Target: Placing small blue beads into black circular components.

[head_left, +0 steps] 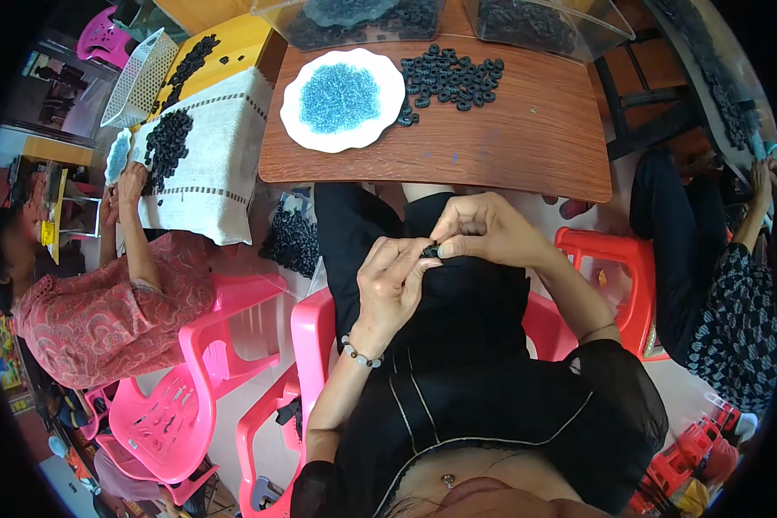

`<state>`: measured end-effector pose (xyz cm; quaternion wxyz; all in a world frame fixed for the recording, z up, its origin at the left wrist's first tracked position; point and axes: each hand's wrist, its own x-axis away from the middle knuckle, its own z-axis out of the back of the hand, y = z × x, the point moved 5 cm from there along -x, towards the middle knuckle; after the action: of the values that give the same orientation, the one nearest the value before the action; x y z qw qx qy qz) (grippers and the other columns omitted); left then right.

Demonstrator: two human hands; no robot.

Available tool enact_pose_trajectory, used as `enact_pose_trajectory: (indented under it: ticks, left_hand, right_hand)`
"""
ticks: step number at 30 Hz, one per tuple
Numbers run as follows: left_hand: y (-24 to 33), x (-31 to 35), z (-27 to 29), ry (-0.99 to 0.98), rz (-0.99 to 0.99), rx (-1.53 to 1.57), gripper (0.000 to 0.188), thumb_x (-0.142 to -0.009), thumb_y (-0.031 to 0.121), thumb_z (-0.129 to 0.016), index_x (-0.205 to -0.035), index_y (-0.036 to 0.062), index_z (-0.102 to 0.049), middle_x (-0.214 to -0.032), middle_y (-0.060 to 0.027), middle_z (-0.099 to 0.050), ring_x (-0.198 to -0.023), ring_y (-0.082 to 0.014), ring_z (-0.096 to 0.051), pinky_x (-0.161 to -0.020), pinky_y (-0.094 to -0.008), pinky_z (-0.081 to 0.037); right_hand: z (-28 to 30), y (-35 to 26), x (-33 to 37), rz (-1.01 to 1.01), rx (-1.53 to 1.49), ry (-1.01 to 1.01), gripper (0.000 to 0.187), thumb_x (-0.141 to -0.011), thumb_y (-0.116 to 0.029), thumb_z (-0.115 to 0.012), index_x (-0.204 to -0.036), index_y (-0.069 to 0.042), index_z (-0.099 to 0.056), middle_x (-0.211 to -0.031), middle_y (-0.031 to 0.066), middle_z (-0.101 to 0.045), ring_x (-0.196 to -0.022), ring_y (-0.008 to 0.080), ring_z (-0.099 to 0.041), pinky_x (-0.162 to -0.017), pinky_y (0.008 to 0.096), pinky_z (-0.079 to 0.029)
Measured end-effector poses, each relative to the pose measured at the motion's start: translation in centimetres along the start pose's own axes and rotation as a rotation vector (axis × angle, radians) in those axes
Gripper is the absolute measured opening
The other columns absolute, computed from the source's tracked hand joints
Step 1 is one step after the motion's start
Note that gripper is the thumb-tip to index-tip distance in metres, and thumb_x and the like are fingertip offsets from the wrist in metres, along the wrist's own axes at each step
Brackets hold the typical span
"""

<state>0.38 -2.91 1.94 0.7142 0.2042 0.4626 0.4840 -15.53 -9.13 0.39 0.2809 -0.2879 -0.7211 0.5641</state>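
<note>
Above my lap, just short of the table's near edge, my two hands meet at a small black ring-like part (429, 251). My left hand (388, 281) grips it between thumb and fingers. From the other side, my right hand (485, 231) pinches at the same part, and its fingertips cover much of it. Whether a bead is also between the fingers is too small to tell. On the brown table (363, 166), a white scalloped plate (295, 129) bears many small clear blue beads (338, 97). Right of the plate lies a loose pile of similar black parts (457, 78).
Clear plastic bins (363, 30) of black parts stand at the table's back. At left, a person (121, 302) works by a cloth-covered table (224, 173); another person (734, 319) sits at right. A bag of black parts (292, 242) lies below. Pink chairs (168, 414) and a red stool (613, 246) surround me.
</note>
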Motion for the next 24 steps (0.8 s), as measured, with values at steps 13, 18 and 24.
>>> enact_pose_trajectory:
  ticks: [13, 18, 24]
  left_hand:
    - [1.1, -0.5, 0.5, 0.018, 0.065, -0.055, 0.028, -0.077, 0.014, -0.080, -0.105, 0.0096, -0.078, -0.103, -0.0101, -0.061, -0.093, -0.0261, -0.057, -0.078, -0.0359, -0.049]
    - [1.4, -0.4, 0.5, 0.012, 0.062, -0.080, 0.028, -0.077, 0.015, -0.079, -0.104, 0.0101, -0.079, -0.111, -0.0124, -0.057, -0.101, -0.0290, -0.054, -0.086, -0.0390, -0.046]
    - [1.6, -0.2, 0.3, -0.005, 0.057, -0.081, 0.028, -0.077, 0.012, -0.079, -0.105, 0.0094, -0.078, -0.110, -0.0123, -0.058, -0.102, -0.0303, -0.054, -0.087, -0.0400, -0.047]
  right_hand:
    - [-0.7, 3.7, -0.2, -0.147, -0.491, -0.329, 0.069, -0.093, -0.051, -0.065, -0.132, 0.005, -0.057, -0.117, 0.0112, -0.064, -0.103, 0.0160, -0.062, -0.087, 0.0330, -0.054]
    - [-1.7, 4.7, -0.1, -0.200, -0.632, -0.377, 0.064, -0.095, -0.046, -0.066, -0.132, 0.005, -0.057, -0.114, 0.0097, -0.063, -0.105, 0.0169, -0.062, -0.090, 0.0373, -0.054]
    - [-1.9, 5.3, -0.1, -0.180, -0.696, -0.433, 0.063, -0.094, -0.045, -0.067, -0.130, 0.007, -0.058, -0.109, 0.0095, -0.064, -0.105, 0.0167, -0.061, -0.090, 0.0383, -0.054]
